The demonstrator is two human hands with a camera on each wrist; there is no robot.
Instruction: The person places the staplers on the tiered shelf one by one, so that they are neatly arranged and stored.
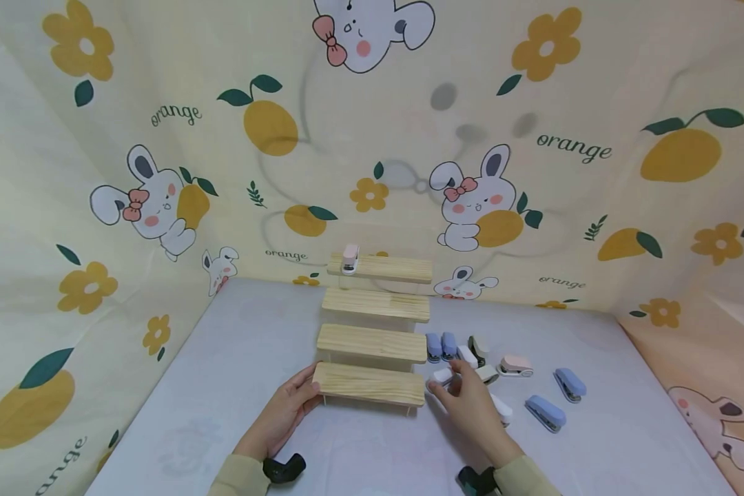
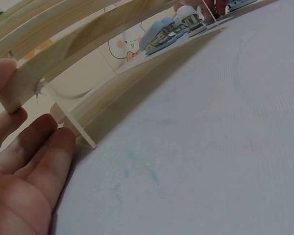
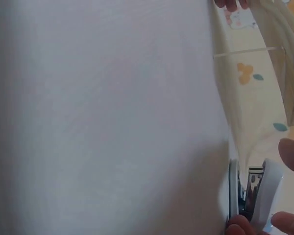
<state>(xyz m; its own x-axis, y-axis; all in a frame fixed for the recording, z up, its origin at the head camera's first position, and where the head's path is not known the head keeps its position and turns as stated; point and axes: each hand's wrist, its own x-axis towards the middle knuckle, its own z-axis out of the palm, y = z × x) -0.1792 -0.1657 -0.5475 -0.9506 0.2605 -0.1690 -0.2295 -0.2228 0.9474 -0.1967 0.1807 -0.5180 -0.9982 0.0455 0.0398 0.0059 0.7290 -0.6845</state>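
Observation:
My left hand grips the left end of the lowest wooden shelf board, thumb above and a finger beneath, as the left wrist view shows. To the right of the shelf, my right hand is at a white stapler standing on the table. In the right wrist view fingertips touch its top and its base, while the thumb is raised apart from it. A pink stapler stands at the left of the topmost board. The right hand partly hides the staplers around it.
Right of the shelf several more staplers stand on the white table: blue ones, a pink and white one, a dark and beige one and white ones. A patterned cloth hangs behind the shelf.

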